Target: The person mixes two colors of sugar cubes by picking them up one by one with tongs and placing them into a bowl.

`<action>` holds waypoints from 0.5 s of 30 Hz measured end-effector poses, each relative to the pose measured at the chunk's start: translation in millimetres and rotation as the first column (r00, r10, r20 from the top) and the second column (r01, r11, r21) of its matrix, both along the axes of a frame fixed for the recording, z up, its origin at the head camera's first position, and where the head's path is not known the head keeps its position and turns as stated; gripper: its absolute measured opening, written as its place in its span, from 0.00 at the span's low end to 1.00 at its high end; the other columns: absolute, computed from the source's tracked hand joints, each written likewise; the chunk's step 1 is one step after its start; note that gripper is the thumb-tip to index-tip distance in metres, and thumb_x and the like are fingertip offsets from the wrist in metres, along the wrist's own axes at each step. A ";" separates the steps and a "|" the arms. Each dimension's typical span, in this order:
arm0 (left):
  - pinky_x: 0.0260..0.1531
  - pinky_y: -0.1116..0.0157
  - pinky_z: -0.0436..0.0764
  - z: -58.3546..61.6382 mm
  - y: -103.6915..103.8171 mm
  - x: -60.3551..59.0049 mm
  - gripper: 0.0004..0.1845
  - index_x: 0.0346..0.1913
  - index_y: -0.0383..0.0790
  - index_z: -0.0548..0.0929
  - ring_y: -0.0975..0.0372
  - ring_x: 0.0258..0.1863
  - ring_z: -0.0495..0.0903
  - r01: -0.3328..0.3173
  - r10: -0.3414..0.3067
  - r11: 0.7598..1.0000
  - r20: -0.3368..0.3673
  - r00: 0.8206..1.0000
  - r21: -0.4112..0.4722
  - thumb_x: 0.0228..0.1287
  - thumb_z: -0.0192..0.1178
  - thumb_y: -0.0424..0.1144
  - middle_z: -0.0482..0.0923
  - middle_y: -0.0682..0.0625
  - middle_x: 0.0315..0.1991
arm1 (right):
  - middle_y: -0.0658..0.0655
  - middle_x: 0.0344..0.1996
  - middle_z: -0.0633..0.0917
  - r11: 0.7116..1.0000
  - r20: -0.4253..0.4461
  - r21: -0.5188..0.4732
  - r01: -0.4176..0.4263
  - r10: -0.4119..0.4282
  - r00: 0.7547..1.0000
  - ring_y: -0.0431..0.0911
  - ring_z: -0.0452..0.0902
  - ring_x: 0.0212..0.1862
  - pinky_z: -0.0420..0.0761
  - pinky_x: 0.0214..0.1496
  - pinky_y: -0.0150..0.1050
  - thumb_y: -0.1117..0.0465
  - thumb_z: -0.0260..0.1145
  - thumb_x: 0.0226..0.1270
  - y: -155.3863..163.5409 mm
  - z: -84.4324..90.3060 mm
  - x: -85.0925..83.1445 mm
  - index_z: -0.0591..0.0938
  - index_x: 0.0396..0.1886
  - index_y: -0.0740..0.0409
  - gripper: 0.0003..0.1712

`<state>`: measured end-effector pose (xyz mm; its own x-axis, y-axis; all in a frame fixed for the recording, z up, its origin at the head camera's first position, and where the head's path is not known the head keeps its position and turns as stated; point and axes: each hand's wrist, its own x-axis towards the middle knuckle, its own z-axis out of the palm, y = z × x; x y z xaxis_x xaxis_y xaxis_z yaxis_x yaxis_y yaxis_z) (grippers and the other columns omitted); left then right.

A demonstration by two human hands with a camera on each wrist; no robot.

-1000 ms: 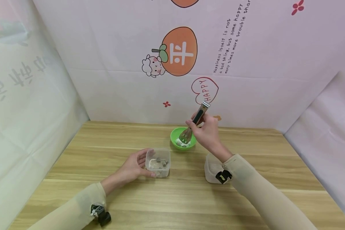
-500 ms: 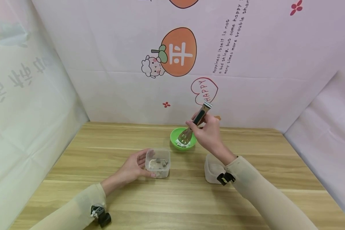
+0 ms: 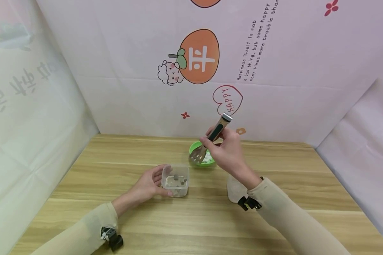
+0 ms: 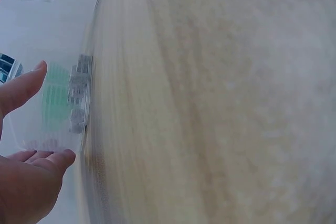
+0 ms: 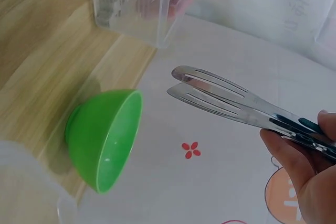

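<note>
Tongs (image 3: 210, 141) gripped in right hand (image 3: 227, 152), above green bowl (image 3: 194, 147)

Right hand (image 3: 227, 150) lifted tongs (image 3: 207, 145) out of green bowl (image 3: 194, 147), leftward.

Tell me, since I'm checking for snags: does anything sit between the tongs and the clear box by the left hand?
Nothing visible. The tongs hang above the green bowl rim, and only bare table separates them from the open clear box.
</note>
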<state>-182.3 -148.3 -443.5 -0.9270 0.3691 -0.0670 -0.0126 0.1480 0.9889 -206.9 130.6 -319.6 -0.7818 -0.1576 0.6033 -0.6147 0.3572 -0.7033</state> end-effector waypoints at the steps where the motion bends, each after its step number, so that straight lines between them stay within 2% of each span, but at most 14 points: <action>1: 0.77 0.51 0.64 0.2 0.0 0.1 0.58 0.80 0.29 0.59 0.41 0.77 0.62 0.000 0.000 1.000 0.001 1.000 -0.001 0.46 0.81 0.23 0.63 0.35 0.78 | 0.55 0.32 0.86 1.000 0.001 -0.001 -0.009 0.009 1.000 0.45 0.84 0.34 0.90 0.30 0.37 0.68 0.77 0.66 -1.5 0.5 1.3 0.83 0.40 0.62 0.09; 8: 0.76 0.51 0.65 0.3 0.2 0.1 0.58 0.80 0.29 0.59 0.41 0.76 0.63 0.004 -0.004 1.000 0.003 1.000 0.000 0.47 0.82 0.24 0.63 0.34 0.78 | 0.54 0.32 0.87 0.997 -0.021 -0.008 -0.075 0.075 0.997 0.44 0.86 0.34 0.90 0.27 0.37 0.70 0.77 0.65 -14.0 1.5 9.6 0.83 0.39 0.62 0.09; 15: 0.76 0.50 0.66 0.1 0.0 -0.1 0.57 0.80 0.29 0.60 0.42 0.76 0.64 0.007 -0.007 1.000 0.000 1.000 0.001 0.48 0.82 0.25 0.63 0.34 0.78 | 0.54 0.33 0.87 0.985 0.008 0.007 -0.170 0.170 0.985 0.44 0.85 0.32 0.90 0.28 0.38 0.71 0.78 0.64 -32.2 -7.0 14.7 0.82 0.40 0.62 0.11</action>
